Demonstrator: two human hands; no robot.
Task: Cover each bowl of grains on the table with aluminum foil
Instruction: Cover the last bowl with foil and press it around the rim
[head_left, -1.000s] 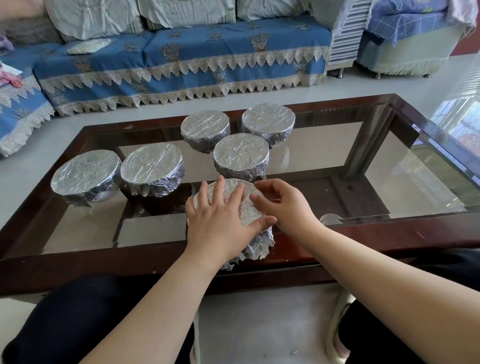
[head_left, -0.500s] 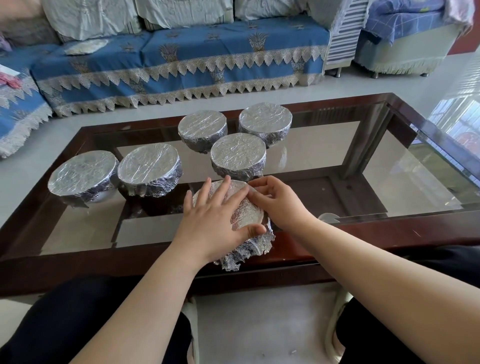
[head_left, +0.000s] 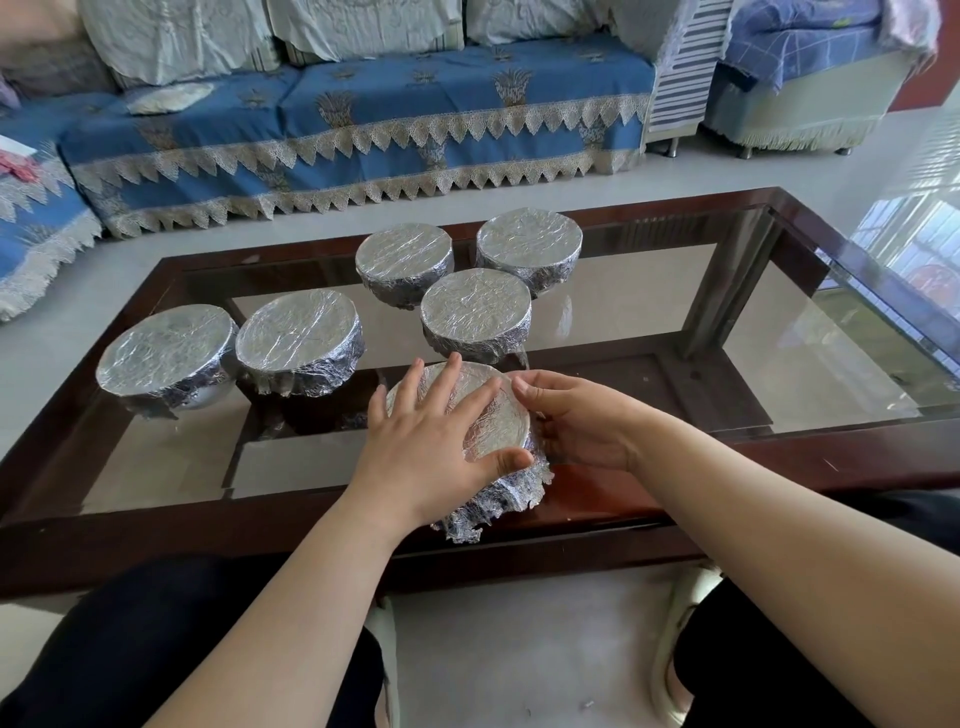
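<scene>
Several foil-covered bowls stand on the glass table (head_left: 779, 457). The nearest bowl (head_left: 496, 426) sits at the front edge, with crumpled foil hanging down its side. My left hand (head_left: 421, 441) lies flat on its foil top, fingers spread and thumb at the near rim. My right hand (head_left: 582, 421) cups the bowl's right side, thumb on the rim and fingers curled round the foil wall. Behind it stand a middle bowl (head_left: 475, 312), two at the back (head_left: 404, 254) (head_left: 529, 244) and two on the left (head_left: 298, 335) (head_left: 166, 351), all covered. No grains are visible.
The table has a dark wooden frame with a lower shelf under the glass. A blue-covered sofa (head_left: 363, 119) runs along the far side, and an armchair (head_left: 805, 78) stands at the back right. My knees sit below the table's front edge.
My right hand has slid from the top of the nearest bowl's foil down to its right side. My left hand stays pressed on the top.
</scene>
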